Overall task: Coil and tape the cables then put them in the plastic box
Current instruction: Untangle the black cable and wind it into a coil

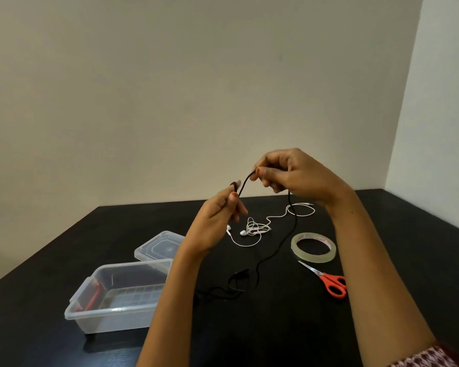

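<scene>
Black cable [243, 187] looped round L hand [217, 215] fingertip, pinched betw R hand [289, 173] thumb & fingers.

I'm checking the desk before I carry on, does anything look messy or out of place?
Only the white earphones: they lie in a tangled knot mid-table, not yet coiled. The clear tape roll, orange-handled scissors and clear plastic box sit tidily; nothing looks spilled or damaged.

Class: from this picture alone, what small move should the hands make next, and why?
Probably another wrap: the right hand should carry the black cable around the left hand fingers again, since only a turn sits there and most cable trails on the table.
</scene>
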